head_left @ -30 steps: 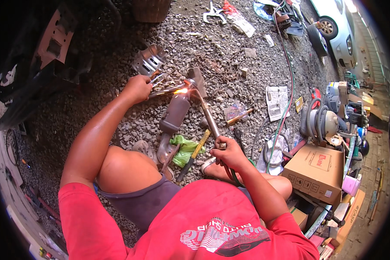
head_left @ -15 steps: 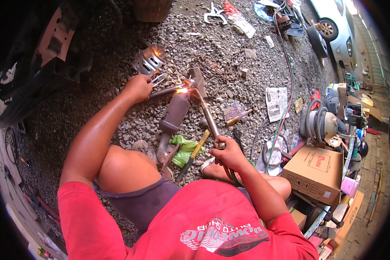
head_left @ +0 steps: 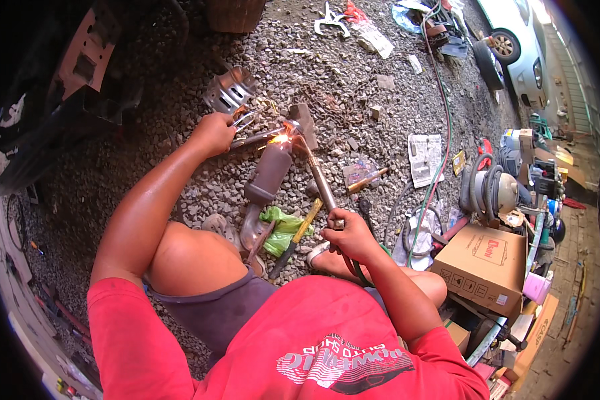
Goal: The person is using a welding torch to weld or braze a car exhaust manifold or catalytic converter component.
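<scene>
My right hand (head_left: pixel 351 235) is closed around a cutting torch (head_left: pixel 322 180), its hoses trailing below the grip. The torch's bent tip reaches the upper end of a brown exhaust canister (head_left: pixel 271 172), where there is a bright glow with sparks. A bent pipe (head_left: pixel 252 228) runs from the canister's lower end toward my feet. My left hand (head_left: pixel 215 135) is closed on a metal hand tool with two bright prongs (head_left: pixel 245 121); its exact kind is unclear. Beside that hand, a grey bar (head_left: pixel 250 140) stretches toward the glow. A slotted metal shield (head_left: pixel 231 91) lies just beyond.
A hammer with a yellow and black handle (head_left: pixel 299 237) and a green plastic bag (head_left: pixel 280 230) lie near my legs. Red and green hoses (head_left: pixel 447 113) cross the gravel. At right stand a cardboard box (head_left: pixel 481 267) and a tank wrapped in hose (head_left: pixel 500 190). A car (head_left: pixel 523 53) is far right.
Sparks at the canister's end now spread more to the left. The slotted shield's orange glow has faded. Both hands have barely moved and keep their holds.
</scene>
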`<state>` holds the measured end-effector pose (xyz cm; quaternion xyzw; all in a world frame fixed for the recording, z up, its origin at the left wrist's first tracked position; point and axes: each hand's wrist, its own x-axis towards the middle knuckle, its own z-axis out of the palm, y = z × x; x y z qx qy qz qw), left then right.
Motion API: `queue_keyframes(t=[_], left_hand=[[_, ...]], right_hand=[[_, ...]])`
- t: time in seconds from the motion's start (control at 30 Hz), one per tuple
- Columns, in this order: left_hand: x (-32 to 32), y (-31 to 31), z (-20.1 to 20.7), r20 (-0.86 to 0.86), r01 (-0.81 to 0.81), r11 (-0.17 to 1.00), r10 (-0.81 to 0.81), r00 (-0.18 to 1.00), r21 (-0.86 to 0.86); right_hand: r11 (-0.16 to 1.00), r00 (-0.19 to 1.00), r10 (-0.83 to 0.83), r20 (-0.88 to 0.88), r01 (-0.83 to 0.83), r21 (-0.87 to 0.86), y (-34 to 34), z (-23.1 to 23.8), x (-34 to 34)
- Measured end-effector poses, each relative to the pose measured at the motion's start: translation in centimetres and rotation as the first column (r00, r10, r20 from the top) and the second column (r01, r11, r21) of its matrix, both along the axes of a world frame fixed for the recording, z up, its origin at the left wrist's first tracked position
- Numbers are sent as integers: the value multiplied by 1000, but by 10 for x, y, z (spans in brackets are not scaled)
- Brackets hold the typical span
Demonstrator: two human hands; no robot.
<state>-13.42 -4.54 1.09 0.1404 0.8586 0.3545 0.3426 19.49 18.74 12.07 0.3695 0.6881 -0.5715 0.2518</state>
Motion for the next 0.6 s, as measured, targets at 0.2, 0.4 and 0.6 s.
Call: queue_keyframes(t=[0.2, 0.4, 0.6], left_hand=[[0, 0, -2, -50, 16, 1000, -16, 999, -2], [0, 2, 0, -13, 14, 1000, -14, 1000, -21], [-1, 2, -2, -112, 63, 997, -69, 991, -52]], right_hand=[[1000, 1000, 13, 21, -14, 14, -2, 4, -3], [999, 999, 27, 22, -28, 37, -2, 5, -4], [998, 999, 41, 10, -41, 51, -3, 5, -6]])
